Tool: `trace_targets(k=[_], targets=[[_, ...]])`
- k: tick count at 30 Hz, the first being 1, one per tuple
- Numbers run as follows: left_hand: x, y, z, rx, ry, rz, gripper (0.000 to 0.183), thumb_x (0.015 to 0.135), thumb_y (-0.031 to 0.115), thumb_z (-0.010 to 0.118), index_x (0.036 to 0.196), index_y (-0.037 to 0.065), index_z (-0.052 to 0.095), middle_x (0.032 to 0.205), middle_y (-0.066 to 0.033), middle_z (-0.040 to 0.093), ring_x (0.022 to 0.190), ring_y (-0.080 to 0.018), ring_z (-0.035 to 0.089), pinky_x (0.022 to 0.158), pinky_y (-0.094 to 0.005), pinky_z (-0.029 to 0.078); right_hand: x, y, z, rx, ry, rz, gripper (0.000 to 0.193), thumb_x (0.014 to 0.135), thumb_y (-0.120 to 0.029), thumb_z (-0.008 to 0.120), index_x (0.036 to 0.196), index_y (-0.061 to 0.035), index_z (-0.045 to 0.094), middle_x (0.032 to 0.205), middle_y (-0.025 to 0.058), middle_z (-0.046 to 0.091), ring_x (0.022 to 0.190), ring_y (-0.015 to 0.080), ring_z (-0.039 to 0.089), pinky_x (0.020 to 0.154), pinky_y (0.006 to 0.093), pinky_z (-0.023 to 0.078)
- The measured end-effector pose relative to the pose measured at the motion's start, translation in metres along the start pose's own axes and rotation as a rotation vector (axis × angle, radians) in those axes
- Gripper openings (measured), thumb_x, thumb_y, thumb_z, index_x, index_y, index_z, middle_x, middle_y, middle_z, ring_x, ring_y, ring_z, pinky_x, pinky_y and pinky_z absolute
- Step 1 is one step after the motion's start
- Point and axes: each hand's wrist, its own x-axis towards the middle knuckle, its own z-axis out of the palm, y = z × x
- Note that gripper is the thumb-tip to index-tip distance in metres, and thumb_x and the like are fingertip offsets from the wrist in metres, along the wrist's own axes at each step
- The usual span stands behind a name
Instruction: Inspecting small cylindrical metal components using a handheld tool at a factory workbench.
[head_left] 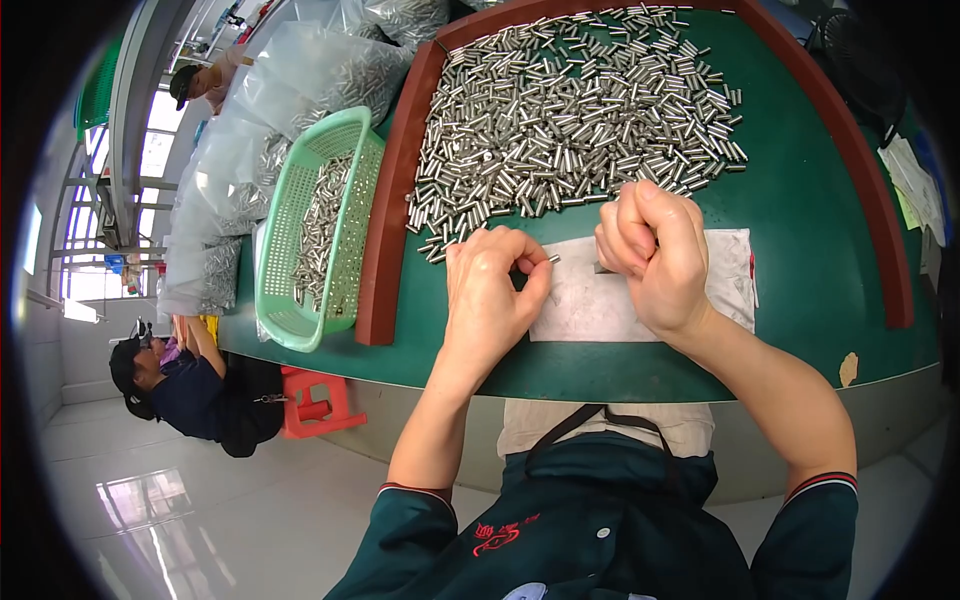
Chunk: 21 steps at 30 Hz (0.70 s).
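On your big green table [800,210], a wide heap of short, shiny metal pins [580,120] looks left to do; what's done, I can't tell. Your right hand [657,255] curls into a fist, insides hidden. Your left hand [490,285] pinches one pin [555,259].

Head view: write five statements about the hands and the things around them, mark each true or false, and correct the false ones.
1. The left hand has a pin at its fingertips. True.
2. The right hand is spread flat. False: its fingers are curled in.
3. A cloth lies on the green table. True.
4. The basket is red. False: it is light green.
5. The pile of pins lies between the cloth and the person. False: it lies beyond the cloth.
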Motion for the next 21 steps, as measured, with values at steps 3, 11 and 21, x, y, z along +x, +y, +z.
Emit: trace_targets(k=[3, 11, 21], targets=[[0.002, -0.001, 0.001, -0.051, -0.016, -0.048, 0.006, 0.064, 0.006, 0.062, 0.064, 0.004, 0.056, 0.061, -0.0021, 0.055, 0.062, -0.0164, 0.051, 0.064, -0.0297, 0.035, 0.000, 0.000, 0.001, 0.004, 0.000, 0.003, 0.036, 0.085, -0.017, 0.033, 0.052, -0.0076, 0.028, 0.047, -0.0007, 0.029, 0.043, 0.0066, 0.025, 0.041, 0.0219, 0.022], [0.008, -0.003, 0.004, 0.266, 0.104, 0.083, 0.007, 0.064, 0.006, 0.061, 0.064, 0.007, 0.054, 0.061, -0.0016, 0.055, 0.063, -0.0192, 0.051, 0.062, -0.0332, 0.032, 0.001, 0.001, 0.000, 0.001, 0.000, -0.009, 0.036, 0.085, -0.017, 0.033, 0.051, -0.0076, 0.028, 0.046, 0.0001, 0.030, 0.042, 0.0068, 0.025, 0.041, 0.0221, 0.021], [-0.001, -0.018, -0.016, -0.722, 0.063, -0.265, 0.014, 0.081, 0.005, 0.055, 0.093, -0.003, 0.055, 0.079, -0.0051, 0.057, 0.068, -0.0080, 0.051, 0.059, -0.0186, 0.040, 0.002, 0.000, -0.001, -0.005, 0.014, 0.004, 0.037, 0.086, -0.018, 0.033, 0.051, -0.0079, 0.027, 0.045, -0.0002, 0.030, 0.042, 0.0067, 0.025, 0.041, 0.0220, 0.021]])
